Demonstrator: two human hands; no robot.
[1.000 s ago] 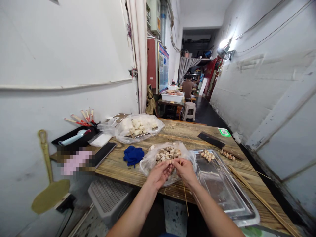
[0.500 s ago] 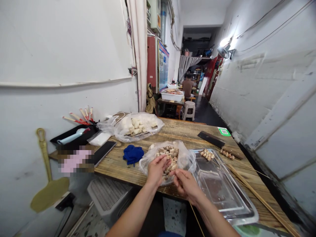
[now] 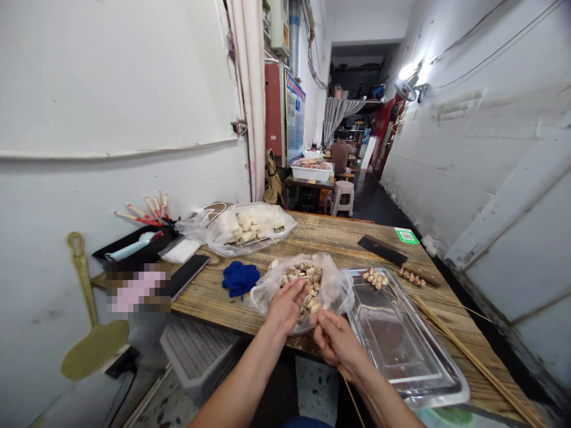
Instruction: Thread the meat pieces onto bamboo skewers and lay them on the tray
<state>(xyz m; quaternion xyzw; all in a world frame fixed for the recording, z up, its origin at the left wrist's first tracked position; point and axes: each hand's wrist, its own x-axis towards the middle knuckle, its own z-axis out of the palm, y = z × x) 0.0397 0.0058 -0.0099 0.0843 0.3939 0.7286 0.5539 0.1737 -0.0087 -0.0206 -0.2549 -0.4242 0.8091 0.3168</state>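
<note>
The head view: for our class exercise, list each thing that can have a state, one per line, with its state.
Left hand, fingers bent; grip unclear.
Right hand, pinching a thin stick.
Near bag, open, pale pieces inside.
Far bag, holding white pieces; closure unclear.
Metal tray, flat, skewered pieces at far end.
Blue cloth, crumpled.
Cleaver, lying flat.
Phone-like slab, flat, dark.
Wall light, lit.
Stool, upright.
</note>
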